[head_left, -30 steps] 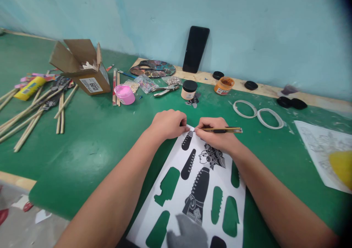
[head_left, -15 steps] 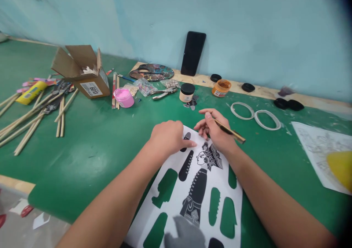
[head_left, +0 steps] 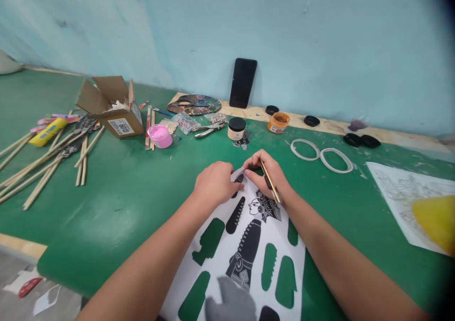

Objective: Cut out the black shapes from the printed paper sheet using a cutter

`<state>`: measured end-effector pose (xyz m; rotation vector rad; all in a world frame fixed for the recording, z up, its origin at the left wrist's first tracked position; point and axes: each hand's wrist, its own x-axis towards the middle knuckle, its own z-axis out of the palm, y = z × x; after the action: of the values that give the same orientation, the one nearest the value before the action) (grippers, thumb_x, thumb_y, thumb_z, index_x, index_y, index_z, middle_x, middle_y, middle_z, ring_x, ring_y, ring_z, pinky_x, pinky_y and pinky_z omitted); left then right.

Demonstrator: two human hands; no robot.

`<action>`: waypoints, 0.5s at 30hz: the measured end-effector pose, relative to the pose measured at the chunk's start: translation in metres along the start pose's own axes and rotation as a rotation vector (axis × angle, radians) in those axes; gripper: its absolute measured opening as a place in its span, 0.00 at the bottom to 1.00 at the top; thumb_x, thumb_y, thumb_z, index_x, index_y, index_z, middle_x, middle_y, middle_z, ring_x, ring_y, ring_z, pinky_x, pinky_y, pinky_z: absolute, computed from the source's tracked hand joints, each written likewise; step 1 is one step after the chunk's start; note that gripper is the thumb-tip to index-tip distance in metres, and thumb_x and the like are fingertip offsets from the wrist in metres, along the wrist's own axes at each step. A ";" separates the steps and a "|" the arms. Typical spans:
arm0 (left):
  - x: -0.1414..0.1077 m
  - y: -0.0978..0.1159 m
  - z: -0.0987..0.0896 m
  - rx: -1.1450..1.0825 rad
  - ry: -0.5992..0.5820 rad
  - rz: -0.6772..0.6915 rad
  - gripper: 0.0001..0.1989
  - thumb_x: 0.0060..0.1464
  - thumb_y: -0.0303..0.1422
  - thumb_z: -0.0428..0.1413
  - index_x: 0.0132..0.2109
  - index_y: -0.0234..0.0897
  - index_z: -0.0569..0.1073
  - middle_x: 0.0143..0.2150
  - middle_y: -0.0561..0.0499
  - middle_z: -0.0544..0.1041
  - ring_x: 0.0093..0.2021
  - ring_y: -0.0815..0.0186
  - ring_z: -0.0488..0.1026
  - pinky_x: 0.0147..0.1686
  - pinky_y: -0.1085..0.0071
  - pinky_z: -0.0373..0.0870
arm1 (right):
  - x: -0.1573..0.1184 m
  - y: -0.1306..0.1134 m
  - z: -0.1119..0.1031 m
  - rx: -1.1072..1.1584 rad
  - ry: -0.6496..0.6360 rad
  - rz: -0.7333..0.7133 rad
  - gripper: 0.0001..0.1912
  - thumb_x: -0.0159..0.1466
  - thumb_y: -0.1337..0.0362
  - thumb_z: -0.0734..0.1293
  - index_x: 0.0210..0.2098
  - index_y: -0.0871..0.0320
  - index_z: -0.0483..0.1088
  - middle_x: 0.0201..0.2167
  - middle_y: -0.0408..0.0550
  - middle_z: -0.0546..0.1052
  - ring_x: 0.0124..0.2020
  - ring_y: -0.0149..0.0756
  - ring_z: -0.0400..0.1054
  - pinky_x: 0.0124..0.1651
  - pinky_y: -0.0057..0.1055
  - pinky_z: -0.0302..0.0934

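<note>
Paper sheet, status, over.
Left hand on paper sheet; right hand at far edge, holding golden cutter. Sheet partly cut out. Left hand partly hides black shape.

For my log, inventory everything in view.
sheet: one, white, front
knife: one, gold, held
box: one, brown, left
sticks: several, tan, left
tube: one, yellow, left
palette: one, multicoloured, back
phone: one, black, back
tub: one, pink, left
bags: several, clear, back
pliers: one, silver, back
jars: two, peach and orange, back
discs: four, black, right
rings: two, white, right
drawing: one, grey, right
unidentified thing: one, yellow, right
scraps: several, white, red, floor
table: one, green, below
wall: one, blue, back
left hand: one, bare, on sheet
right hand: one, bare, on sheet
</note>
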<state>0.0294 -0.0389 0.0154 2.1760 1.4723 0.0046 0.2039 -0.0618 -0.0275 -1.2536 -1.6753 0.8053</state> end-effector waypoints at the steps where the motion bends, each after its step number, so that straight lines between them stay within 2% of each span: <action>1: 0.003 -0.003 -0.001 -0.054 -0.026 0.024 0.12 0.52 0.42 0.59 0.30 0.38 0.71 0.35 0.47 0.77 0.37 0.57 0.74 0.29 0.67 0.64 | 0.000 0.000 -0.001 0.047 0.009 0.009 0.13 0.59 0.67 0.67 0.33 0.52 0.54 0.33 0.44 0.75 0.36 0.36 0.70 0.42 0.35 0.64; 3: 0.009 -0.009 -0.002 -0.130 -0.063 0.068 0.12 0.54 0.41 0.56 0.28 0.38 0.71 0.30 0.50 0.76 0.32 0.63 0.73 0.27 0.69 0.63 | 0.001 -0.001 -0.002 0.146 0.026 0.037 0.14 0.59 0.65 0.68 0.33 0.53 0.55 0.34 0.46 0.76 0.36 0.36 0.71 0.41 0.35 0.65; 5: 0.013 -0.013 -0.002 -0.259 -0.106 0.092 0.12 0.56 0.41 0.54 0.30 0.38 0.73 0.30 0.52 0.77 0.31 0.66 0.73 0.27 0.71 0.64 | 0.001 -0.001 -0.003 0.224 0.040 0.065 0.14 0.59 0.63 0.70 0.34 0.53 0.57 0.36 0.47 0.77 0.36 0.36 0.72 0.41 0.35 0.66; 10: 0.016 -0.017 -0.001 -0.736 -0.308 0.024 0.08 0.55 0.38 0.57 0.34 0.37 0.73 0.30 0.54 0.76 0.25 0.70 0.70 0.25 0.74 0.65 | 0.001 -0.002 -0.006 0.288 0.056 0.075 0.16 0.58 0.60 0.72 0.33 0.54 0.58 0.38 0.49 0.78 0.35 0.34 0.72 0.40 0.34 0.65; 15: 0.015 -0.015 -0.002 -0.914 -0.396 0.002 0.05 0.56 0.33 0.57 0.36 0.37 0.73 0.29 0.54 0.75 0.24 0.72 0.69 0.24 0.75 0.66 | 0.001 -0.002 -0.007 0.283 0.053 0.054 0.16 0.58 0.61 0.72 0.31 0.54 0.57 0.36 0.47 0.78 0.35 0.34 0.70 0.38 0.32 0.63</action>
<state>0.0215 -0.0208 0.0070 1.3332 0.9580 0.1961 0.2091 -0.0610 -0.0228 -1.1158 -1.4327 0.9950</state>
